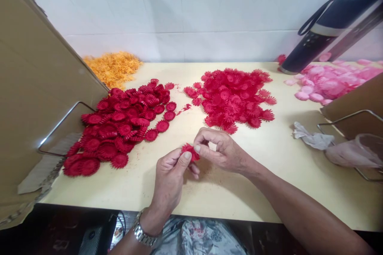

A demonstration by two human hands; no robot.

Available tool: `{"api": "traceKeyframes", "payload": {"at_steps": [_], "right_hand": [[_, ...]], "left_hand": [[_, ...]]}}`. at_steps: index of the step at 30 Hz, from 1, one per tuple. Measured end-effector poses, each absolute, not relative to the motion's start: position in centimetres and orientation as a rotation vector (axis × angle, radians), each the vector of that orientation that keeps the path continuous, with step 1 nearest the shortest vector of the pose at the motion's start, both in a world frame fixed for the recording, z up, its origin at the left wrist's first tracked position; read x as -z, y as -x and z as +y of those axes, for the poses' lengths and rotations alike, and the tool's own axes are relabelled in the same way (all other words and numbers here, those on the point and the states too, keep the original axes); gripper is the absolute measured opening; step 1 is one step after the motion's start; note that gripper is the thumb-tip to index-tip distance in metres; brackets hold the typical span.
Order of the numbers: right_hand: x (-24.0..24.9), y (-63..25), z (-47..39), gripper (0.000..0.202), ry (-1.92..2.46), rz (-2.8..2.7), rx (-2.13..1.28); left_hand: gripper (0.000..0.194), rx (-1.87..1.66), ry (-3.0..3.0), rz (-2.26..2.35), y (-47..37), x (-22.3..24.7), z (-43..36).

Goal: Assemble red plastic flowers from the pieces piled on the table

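Between my two hands, just above the table, is a small red fabric flower (188,148) with a fringed edge. My left hand (175,173), a metal watch on its wrist, pinches the flower between thumb and fingers. My right hand (220,151) has its thumb and index finger closed at the flower's right edge. Beyond my hands lies a loose heap of bright red fringed flower pieces (235,97). To the left is a pile of darker red, cupped flower pieces (119,121), some of them stacked.
Orange petals (112,67) lie at the back left beside a cardboard panel (44,48). At the right are pink petals (332,77), a dark flask (317,34), crumpled tissue (312,136) and a plastic cup (354,151). Wire stands (61,123) jut out on both sides. A tiled wall closes the back.
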State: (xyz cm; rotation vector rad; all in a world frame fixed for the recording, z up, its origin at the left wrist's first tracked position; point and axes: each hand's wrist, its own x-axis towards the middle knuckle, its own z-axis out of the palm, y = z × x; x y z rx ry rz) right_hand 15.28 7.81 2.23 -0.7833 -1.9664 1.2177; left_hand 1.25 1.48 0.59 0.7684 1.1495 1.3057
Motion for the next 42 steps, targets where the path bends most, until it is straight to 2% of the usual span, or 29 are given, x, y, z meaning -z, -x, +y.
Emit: {"api": "traceKeyframes", "payload": {"at_steps": [1,5,7,12,17,29,33,37,42], "right_hand": [[-2.2,-15.4,7.9,0.005,0.784,-1.932,-1.279],[-2.2,-15.3,8.0,0.023,0.711,-1.724,-1.702],[-2.2,-15.0,7.9,0.02,0.678,-1.714,-1.803],[-2.5,-15.0,7.8,0.012,0.846,-1.811,-1.369],[-2.8,-15.5,8.1,0.009,0.934,-1.846,-1.263],[-2.8,-15.6,8.1,0.033,1.025,-2.009,-0.791],[-2.8,-15.9,8.1,0.031,0.983,-2.039,-0.805],[-3.0,-16.6,8.4,0.011,0.914,-1.974,-0.982],[-3.0,-16.6,8.5,0.018,0.79,-1.921,-1.174]], "left_hand": [[0.015,-1.305,-0.767,1.158,-1.2,-0.6,1.6],[0.015,-1.264,-0.798,1.177,-1.0,-0.8,1.8],[0.018,-1.252,-0.784,1.191,-1.2,-0.9,1.9],[0.026,-1.242,-0.775,1.229,-1.8,-1.0,2.2],[0.015,-1.301,-0.775,1.173,-2.4,-1.7,2.3],[0.011,-1.451,-0.607,1.124,-5.2,-2.6,2.6],[0.011,-1.512,-0.544,1.116,-5.3,-2.6,2.6],[0.009,-1.5,-0.552,1.077,-5.0,-2.6,2.5],[0.01,-1.466,-0.581,1.057,-4.5,-2.6,2.4]]}}
